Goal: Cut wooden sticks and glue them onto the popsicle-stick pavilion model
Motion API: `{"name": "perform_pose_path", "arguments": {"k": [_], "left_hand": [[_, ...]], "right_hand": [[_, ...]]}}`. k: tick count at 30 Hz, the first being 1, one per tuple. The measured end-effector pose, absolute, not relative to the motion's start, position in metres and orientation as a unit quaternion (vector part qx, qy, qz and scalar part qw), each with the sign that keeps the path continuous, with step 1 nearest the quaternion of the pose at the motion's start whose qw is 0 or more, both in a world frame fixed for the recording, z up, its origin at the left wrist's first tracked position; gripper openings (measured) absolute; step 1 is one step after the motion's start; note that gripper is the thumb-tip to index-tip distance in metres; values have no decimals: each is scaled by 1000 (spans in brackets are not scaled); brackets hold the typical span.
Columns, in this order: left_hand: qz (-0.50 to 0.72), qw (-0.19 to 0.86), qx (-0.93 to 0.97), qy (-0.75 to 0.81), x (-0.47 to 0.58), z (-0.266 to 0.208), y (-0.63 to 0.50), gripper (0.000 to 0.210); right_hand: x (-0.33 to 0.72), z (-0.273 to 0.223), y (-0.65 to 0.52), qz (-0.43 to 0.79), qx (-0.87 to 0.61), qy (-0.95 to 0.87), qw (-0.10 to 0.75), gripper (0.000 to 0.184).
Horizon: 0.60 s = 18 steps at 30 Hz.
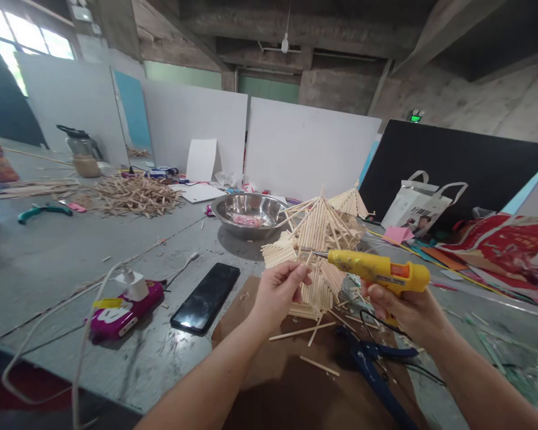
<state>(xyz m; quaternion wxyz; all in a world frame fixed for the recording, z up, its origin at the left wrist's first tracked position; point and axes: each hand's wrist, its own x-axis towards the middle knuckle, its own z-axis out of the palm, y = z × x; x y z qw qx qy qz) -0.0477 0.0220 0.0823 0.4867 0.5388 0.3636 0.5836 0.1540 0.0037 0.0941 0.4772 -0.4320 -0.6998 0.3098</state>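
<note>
My right hand (397, 307) is wrapped round the handle of a yellow hot glue gun (379, 269). Its metal nozzle points left, close to the fingertips of my left hand (283, 286). Those fingers are pinched on a short thin wooden stick (309, 258), which stands up from the grip near the nozzle tip. Just behind both hands rises a model building of pale wooden sticks (320, 221) with pointed, ribbed roofs. Its lower part is partly hidden by my left hand and the glue gun.
Blue-handled pliers (372, 370) and loose sticks lie on a brown board (287, 382). A black phone (206, 297), purple power strip (128, 310) and white cables are on the left. Beyond stand a steel bowl (248, 212), a heap of sticks (137, 196) and a white bag (415, 203).
</note>
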Motion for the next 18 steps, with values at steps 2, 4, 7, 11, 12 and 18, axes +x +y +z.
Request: {"name": "perform_pose_path", "arguments": {"k": [2,4,7,11,12,18], "left_hand": [[584,487,539,362,-48,82,22,22],[585,488,539,359,-48,82,23,22],[587,490,538,355,-48,81,24,21],[588,497,533,350,-48,80,25,21],[588,498,533,349,-48,80,25,21],[587,507,529,343,-48,80,24,22]], "right_hand": [[153,95,3,326,-440,-684,483,18],[152,96,3,338,-443,-673,486,18],[151,97,3,340,-443,-671,488,18],[150,98,2,339,-439,-670,493,16],[149,99,2,339,-438,-669,495,16],[148,99,1,316,-438,-683,492,12]]}}
